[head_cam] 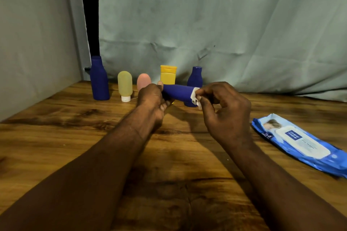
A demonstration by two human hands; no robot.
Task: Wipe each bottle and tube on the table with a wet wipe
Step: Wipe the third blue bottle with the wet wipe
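My left hand (151, 99) grips one end of a dark blue bottle (177, 92) held sideways above the table. My right hand (223, 107) pinches a small white wet wipe (195, 97) against the bottle's other end. Behind them a row stands on the wooden table (75, 137): a tall blue bottle (99, 79), a yellow-green tube (125, 85) on its white cap, a pink tube (143, 80), a yellow tube (168, 75) and a smaller blue bottle (195, 78), partly hidden by the held one.
A blue pack of wet wipes (300, 144) lies on the table at the right. A grey-green cloth (206, 24) hangs behind the row, and a wall stands along the left edge.
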